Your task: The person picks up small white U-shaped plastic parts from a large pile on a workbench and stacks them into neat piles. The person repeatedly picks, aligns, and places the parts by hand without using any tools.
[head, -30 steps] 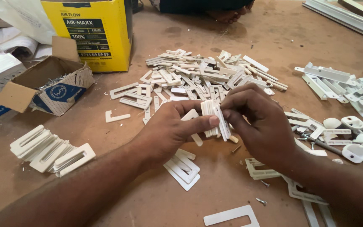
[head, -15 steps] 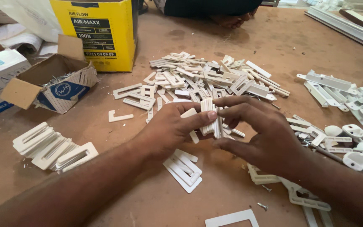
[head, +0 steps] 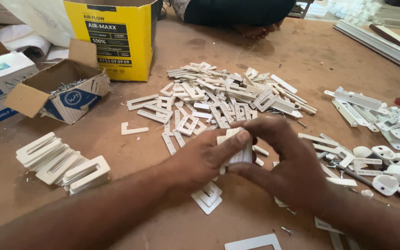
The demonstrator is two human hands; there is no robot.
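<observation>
White plastic clips (head: 239,150), a small stack of them, sit pinched between both hands. Left hand (head: 200,162) curls in with its thumb across the top, right hand (head: 290,166) cups them from the other side, fingers bent.

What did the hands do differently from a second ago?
Both hands have closed tighter on the small stack of white plastic pieces: the left hand and right hand now press it square between them, and fewer pieces stick out. The grip was never let go. The big pile of white plastic pieces and the yellow cardboard box stayed put.
</observation>
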